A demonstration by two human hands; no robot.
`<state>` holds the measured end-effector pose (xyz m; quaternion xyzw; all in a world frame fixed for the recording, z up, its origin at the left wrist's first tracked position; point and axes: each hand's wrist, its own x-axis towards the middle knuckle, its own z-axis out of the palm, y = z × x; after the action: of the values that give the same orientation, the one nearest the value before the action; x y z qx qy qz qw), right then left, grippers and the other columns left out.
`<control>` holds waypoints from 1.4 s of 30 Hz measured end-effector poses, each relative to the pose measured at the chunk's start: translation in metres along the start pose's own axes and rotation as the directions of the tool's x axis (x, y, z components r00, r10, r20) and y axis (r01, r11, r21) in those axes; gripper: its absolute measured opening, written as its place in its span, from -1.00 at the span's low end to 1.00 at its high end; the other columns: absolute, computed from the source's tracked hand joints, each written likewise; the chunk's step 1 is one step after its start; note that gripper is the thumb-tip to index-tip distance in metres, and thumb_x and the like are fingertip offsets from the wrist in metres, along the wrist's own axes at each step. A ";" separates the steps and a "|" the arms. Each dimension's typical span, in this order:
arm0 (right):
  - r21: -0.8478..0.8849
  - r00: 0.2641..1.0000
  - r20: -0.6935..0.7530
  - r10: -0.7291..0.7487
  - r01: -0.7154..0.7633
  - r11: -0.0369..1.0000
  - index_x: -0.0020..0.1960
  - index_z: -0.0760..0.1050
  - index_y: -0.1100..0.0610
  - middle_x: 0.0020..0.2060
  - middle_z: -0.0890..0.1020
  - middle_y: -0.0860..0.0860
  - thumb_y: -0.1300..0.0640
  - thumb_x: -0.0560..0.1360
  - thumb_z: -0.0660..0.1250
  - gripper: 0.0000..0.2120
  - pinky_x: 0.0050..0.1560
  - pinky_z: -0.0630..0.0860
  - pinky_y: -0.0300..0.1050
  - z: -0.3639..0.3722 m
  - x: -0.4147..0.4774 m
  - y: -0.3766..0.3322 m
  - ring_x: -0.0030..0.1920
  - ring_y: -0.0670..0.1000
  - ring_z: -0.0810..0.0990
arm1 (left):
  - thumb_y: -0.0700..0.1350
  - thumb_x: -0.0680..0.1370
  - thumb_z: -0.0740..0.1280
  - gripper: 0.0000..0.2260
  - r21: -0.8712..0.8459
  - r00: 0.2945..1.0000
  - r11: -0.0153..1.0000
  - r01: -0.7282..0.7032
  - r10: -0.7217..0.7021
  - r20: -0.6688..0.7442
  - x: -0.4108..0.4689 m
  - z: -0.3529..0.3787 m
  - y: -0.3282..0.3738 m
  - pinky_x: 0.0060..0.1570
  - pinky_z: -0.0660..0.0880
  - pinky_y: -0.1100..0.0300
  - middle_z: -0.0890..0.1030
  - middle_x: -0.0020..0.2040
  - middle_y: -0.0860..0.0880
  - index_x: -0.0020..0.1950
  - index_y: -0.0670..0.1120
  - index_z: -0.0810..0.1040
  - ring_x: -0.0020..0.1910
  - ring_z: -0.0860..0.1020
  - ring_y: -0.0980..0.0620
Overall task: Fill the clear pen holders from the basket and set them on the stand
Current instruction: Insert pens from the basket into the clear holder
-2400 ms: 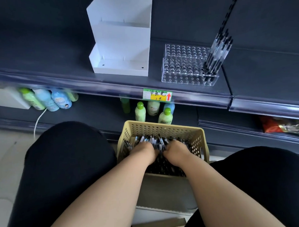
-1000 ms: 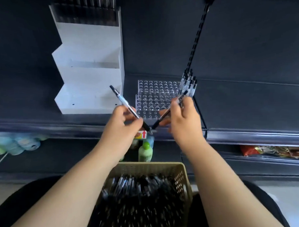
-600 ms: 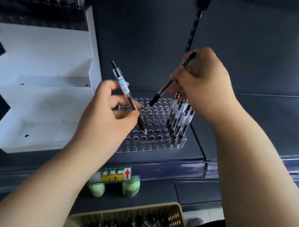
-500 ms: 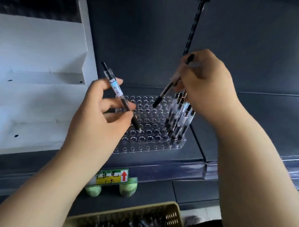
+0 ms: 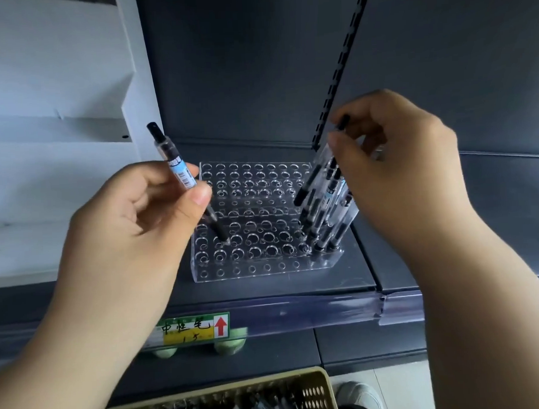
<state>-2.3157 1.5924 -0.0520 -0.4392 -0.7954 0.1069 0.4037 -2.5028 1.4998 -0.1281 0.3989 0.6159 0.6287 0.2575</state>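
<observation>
A clear acrylic pen holder (image 5: 256, 223) with rows of holes sits on the dark shelf. Several pens (image 5: 327, 214) stand in its right-hand columns. My left hand (image 5: 139, 228) grips a clear pen with a blue label (image 5: 180, 174), tilted, its black tip touching a hole near the holder's front left. My right hand (image 5: 396, 164) pinches another black pen (image 5: 319, 174) at its top, the tip hanging just above the holes beside the standing pens. The white stepped stand (image 5: 58, 136) is at the left. The yellow basket (image 5: 313, 394) of pens is at the bottom edge.
A slotted black upright (image 5: 339, 65) runs up the dark back panel behind the holder. A yellow and green price tag (image 5: 195, 329) sits on the shelf's front rail, with green bottle caps (image 5: 231, 345) below it. A shoe (image 5: 360, 395) shows at the bottom right.
Both hands came up from the basket with one pen each. In the last half second both pens have dropped toward the holder; the left pen's tip now touches a hole.
</observation>
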 end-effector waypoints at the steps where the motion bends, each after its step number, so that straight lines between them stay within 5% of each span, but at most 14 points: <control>1: -0.011 1.000 0.006 -0.007 0.007 1.000 -0.03 0.55 0.00 -0.26 0.53 -0.22 0.16 0.46 0.34 -0.89 -0.23 0.32 -0.56 0.001 0.001 0.000 -0.27 -0.26 0.47 | 0.14 0.37 0.40 -0.86 0.037 0.999 0.998 -0.046 0.046 -0.009 -0.004 -0.001 0.003 0.06 0.49 0.00 0.67 -0.08 0.14 -0.09 0.26 0.57 -0.04 0.64 0.03; 6: -0.058 0.998 0.051 -0.026 0.029 0.998 -0.04 0.57 0.02 -0.30 0.50 -0.24 0.16 0.47 0.35 -0.90 -0.26 0.33 -0.54 0.007 0.007 -0.002 -0.31 -0.25 0.45 | 0.15 0.21 0.37 -0.73 -0.070 0.999 0.996 0.048 -0.048 0.002 -0.003 -0.001 -0.001 0.18 0.45 -0.10 0.67 -0.22 0.16 -0.14 0.13 0.54 0.00 0.62 -0.06; 13: -0.147 0.998 0.048 -0.041 0.047 0.988 -0.06 0.59 0.05 -0.24 0.58 -0.08 0.18 0.46 0.30 -0.88 -0.24 0.40 -0.24 0.008 0.014 -0.007 -0.22 -0.04 0.54 | 0.13 0.19 0.34 -0.69 -0.058 0.994 0.993 0.106 -0.108 -0.027 -0.002 -0.003 0.000 0.22 0.42 -0.12 0.65 -0.20 0.11 -0.11 0.11 0.50 0.03 0.60 -0.08; 23: -0.209 0.995 0.089 -0.042 0.060 0.976 -0.14 0.62 0.08 -0.24 0.65 0.00 0.18 0.45 0.25 -0.84 -0.14 0.51 -0.09 0.011 0.010 -0.003 -0.15 0.09 0.56 | 0.32 0.24 0.43 -0.66 -0.052 0.999 0.998 -0.044 0.042 -0.027 -0.011 -0.008 -0.005 0.11 0.50 -0.06 0.68 -0.08 0.12 -0.05 0.23 0.58 -0.03 0.66 0.04; 29: -0.364 0.987 0.145 -0.069 0.119 0.924 -0.11 0.65 0.02 -0.11 0.62 0.02 0.13 0.46 0.23 -0.79 -0.02 0.31 -0.12 0.016 0.010 0.003 0.04 0.13 0.49 | 0.36 0.19 0.46 -0.57 -0.083 0.999 0.996 -0.042 0.039 -0.036 -0.007 -0.011 -0.009 0.11 0.50 -0.06 0.69 -0.09 0.10 -0.05 0.19 0.59 -0.04 0.66 0.01; 34: -0.402 0.988 0.140 -0.068 0.120 0.908 -0.11 0.65 0.00 -0.09 0.62 0.02 0.12 0.47 0.25 -0.81 -0.06 0.22 -0.15 0.018 0.011 0.007 0.07 0.13 0.47 | 0.25 0.39 0.41 -0.74 0.009 0.991 0.991 -0.135 0.135 -0.004 -0.007 -0.011 -0.012 0.01 0.56 -0.04 0.66 -0.01 0.10 0.02 0.21 0.59 0.00 0.65 0.01; 42: -0.425 0.988 0.120 -0.095 0.138 0.895 -0.05 0.65 -0.05 -0.04 0.61 0.03 0.01 0.51 0.25 -0.81 -0.06 0.19 -0.13 0.021 0.015 0.012 0.10 0.14 0.46 | 0.15 0.44 0.43 -0.79 0.024 0.989 0.988 -0.150 0.149 0.012 -0.006 -0.004 -0.012 0.02 0.56 -0.08 0.66 0.00 0.03 0.03 0.14 0.59 0.01 0.64 -0.03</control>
<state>-2.3281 1.6148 -0.0638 -0.4636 -0.8427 -0.0754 0.2632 -2.5043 1.4936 -0.1403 0.4503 0.5908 0.6365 0.2078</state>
